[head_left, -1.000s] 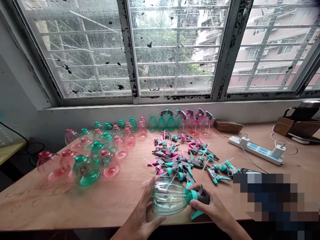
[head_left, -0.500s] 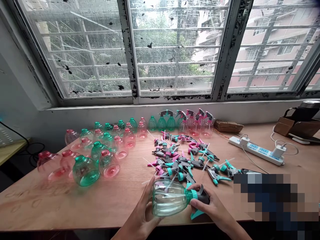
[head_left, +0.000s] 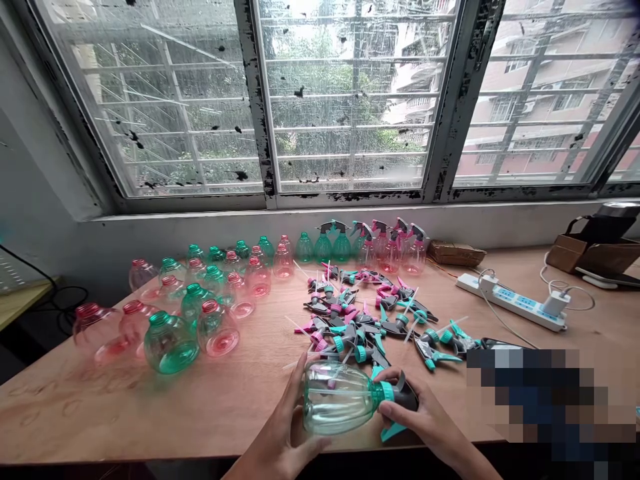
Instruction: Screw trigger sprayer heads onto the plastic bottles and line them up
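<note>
A clear green spray bottle [head_left: 337, 398] lies sideways in the air above the table's front edge, its base to the left. My left hand [head_left: 287, 427] cups the bottle's base, the thumb underneath and the fingers behind. At the neck, my right hand [head_left: 423, 417] grips the black and teal spray head [head_left: 403, 395], which sits on the bottle's mouth. The teal trigger points down below the right hand. Just beyond the bottle lies a pile of loose spray heads [head_left: 350, 327] in pink, teal and black, with thin white tubes.
Several open pink and green bottles [head_left: 171, 347] stand on the left of the wooden table [head_left: 100, 420]. Bottles with spray heads [head_left: 342, 245] line the back. A power strip [head_left: 515, 303], a brown package [head_left: 456, 253] and a brown case [head_left: 590, 240] lie to the right.
The bottle has turned very slightly in my hands. Both hands keep almost the same place and hold; everything on the table stays put.
</note>
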